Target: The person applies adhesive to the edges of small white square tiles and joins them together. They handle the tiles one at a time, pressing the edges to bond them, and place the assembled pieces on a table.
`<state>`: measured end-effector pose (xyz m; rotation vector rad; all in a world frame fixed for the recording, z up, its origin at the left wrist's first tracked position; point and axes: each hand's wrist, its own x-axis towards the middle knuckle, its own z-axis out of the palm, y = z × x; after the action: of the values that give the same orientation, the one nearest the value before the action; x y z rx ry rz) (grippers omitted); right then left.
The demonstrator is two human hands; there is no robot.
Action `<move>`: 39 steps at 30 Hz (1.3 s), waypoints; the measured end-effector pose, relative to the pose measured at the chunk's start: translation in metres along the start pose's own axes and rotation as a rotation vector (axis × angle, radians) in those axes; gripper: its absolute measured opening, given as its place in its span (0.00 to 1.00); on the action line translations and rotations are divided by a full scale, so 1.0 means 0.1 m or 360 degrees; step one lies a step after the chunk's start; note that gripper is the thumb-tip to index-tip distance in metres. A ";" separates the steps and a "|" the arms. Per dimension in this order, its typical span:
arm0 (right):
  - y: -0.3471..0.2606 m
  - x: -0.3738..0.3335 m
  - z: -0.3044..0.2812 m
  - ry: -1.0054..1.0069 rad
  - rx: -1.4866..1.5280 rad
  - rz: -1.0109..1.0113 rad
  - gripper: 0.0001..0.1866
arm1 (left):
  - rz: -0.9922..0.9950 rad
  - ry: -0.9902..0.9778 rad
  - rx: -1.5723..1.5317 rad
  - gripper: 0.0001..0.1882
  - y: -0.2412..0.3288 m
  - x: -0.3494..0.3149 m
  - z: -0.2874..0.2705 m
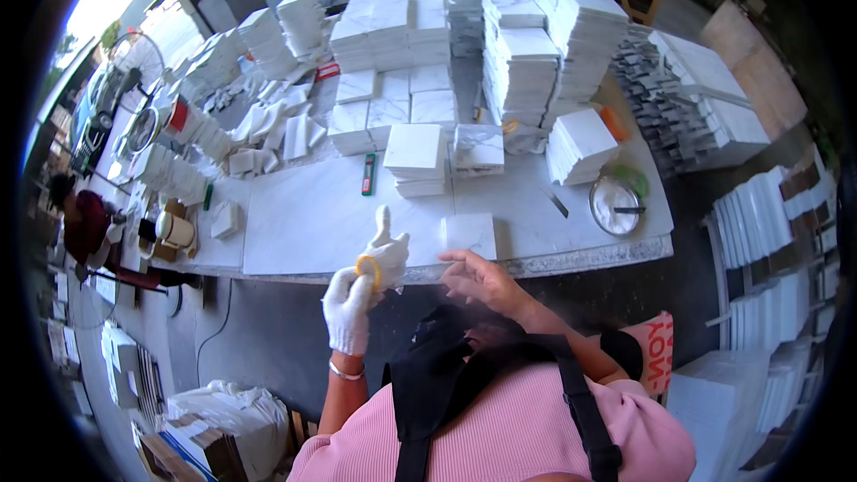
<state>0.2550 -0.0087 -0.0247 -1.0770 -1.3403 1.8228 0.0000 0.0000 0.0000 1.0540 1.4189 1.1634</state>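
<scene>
My left hand [345,311], in a white knitted glove, pinches a second white glove [389,252] by its yellow cuff. That loose glove hangs upward and outward over the table's front edge, fingers pointing away from me. Close by on the right, my bare right hand [482,282] has its fingers apart and holds nothing. Just beyond it a single white marble tile [470,234] lies on the table [312,223]. Farther back stand a short stack of white tiles [414,153] and a smaller grey-veined stack [478,148].
A slim green and red box [368,175] lies left of the tile stack. At right are a flat metal blade [557,203] and a glass bowl of white material [614,209]. Tall tile stacks [522,71] line the back. A person [87,225] is at far left.
</scene>
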 end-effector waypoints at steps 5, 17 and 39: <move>-0.01 -0.09 0.18 0.0079 0.0086 -0.0139 0.37 | 0.0121 -0.0235 0.0290 0.14 -0.02 -0.34 0.28; 0.09 -0.04 0.16 -0.0169 -0.0283 -0.0368 0.29 | -0.0027 -0.0287 0.0293 0.13 -0.12 -0.70 0.51; 0.55 -0.69 -0.04 0.1123 -0.0990 -0.0713 0.16 | 0.1480 -0.1155 0.1492 0.04 -0.01 -0.47 0.97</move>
<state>0.2899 -0.0816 -0.0608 -1.4001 -1.5401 0.5978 0.1022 -0.0333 0.0011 2.6523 0.8131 0.4698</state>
